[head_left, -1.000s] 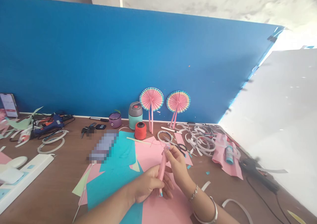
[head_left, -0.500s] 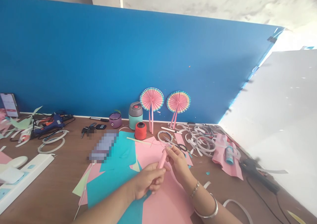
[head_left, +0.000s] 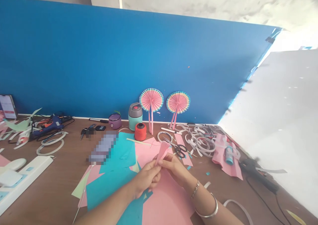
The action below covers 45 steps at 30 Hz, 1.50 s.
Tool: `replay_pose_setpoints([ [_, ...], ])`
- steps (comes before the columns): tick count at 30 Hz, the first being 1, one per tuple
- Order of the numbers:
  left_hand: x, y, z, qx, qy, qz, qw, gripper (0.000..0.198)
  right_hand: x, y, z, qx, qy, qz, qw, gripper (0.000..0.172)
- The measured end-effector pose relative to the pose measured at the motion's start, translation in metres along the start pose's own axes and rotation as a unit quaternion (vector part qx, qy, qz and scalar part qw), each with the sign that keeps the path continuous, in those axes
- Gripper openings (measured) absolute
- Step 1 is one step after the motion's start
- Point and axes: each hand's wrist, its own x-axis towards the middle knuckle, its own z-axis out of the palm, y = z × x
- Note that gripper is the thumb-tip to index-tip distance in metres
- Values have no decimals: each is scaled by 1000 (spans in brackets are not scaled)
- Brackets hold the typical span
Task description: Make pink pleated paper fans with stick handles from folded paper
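A pleated pink paper strip stands up from between my two hands, its top end fanning out a little. My left hand pinches its lower end with closed fingers. My right hand grips the same lower end from the right, fingers closed against the left hand. Both hands hover over pink and teal paper sheets lying on the brown table.
Two finished round paper fans lean on the blue board. Red thread spool, teal bottle, scissors, tape rings, glue stick and glue guns lie around. A white power strip sits left.
My hands slid down to the strip's lower end and came together. The folded strip tilted upright and its top end has begun to spread open.
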Motion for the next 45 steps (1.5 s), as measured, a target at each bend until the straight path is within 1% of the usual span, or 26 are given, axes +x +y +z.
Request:
replay_pose_setpoints([
  [2,2,-2,0,17,-5,-7,1000,34,1,2,0,8,12,-14,1000,21],
  [3,3,-3,0,32,3,-2,999,30,1,2,0,12,15,-22,1000,19],
  [5,5,-4,-2,80,51,43,995,21,2,2,-1,23,27,-37,999,19],
  [7,7,-4,-4,127,115,112,979,16,4,0,-1,42,72,-47,995,22],
  [8,8,-3,-5,140,138,141,970,16,4,-2,-2,55,101,-50,992,23],
  [10,10,-1,-8,140,158,177,961,20,5,-5,-3,78,150,-57,984,24],
  [13,10,0,-12,113,169,199,959,27,6,-8,-4,106,181,-72,975,25],
  [17,11,-1,-17,118,206,209,949,23,7,-7,-6,109,175,-77,976,25],
  [21,10,4,-21,152,261,219,928,18,7,-3,-10,103,157,-77,979,25],
  [24,9,9,-25,175,270,222,920,17,8,-2,-14,117,159,-74,978,25],
  [27,9,12,-29,193,277,217,916,17,8,-3,-19,107,156,-82,979,24],
  [30,12,13,-36,202,292,217,909,17,7,-6,-24,51,146,-109,982,17],
  [31,13,13,-39,207,296,221,906,16,7,-7,-25,18,151,-123,981,19],
  [32,14,12,-43,214,300,226,902,16,6,-8,-26,-24,161,-139,977,28],
  [34,17,10,-49,232,311,235,891,15,5,-10,-28,-139,189,-177,956,56],
  [35,18,9,-52,243,316,239,885,14,4,-11,-30,-211,200,-200,936,68],
  [36,20,8,-55,256,321,242,879,14,4,-11,-31,-290,203,-224,908,76],
  [37,21,6,-57,269,326,244,873,14,4,-11,-31,-371,197,-245,874,81],
  [39,23,3,-61,298,331,249,860,13,3,-10,-31,-515,170,-277,793,82],
  [41,24,1,-61,324,329,257,849,11,3,-9,-29,-613,143,-292,720,79],
  [42,24,1,-61,335,326,260,845,10,3,-8,-28,-644,135,-294,693,77],
  [43,23,0,-61,342,322,263,843,10,3,-8,-27,-665,129,-296,673,74],
  [45,23,0,-59,346,314,265,843,9,3,-8,-24,-687,122,-293,654,66],
])
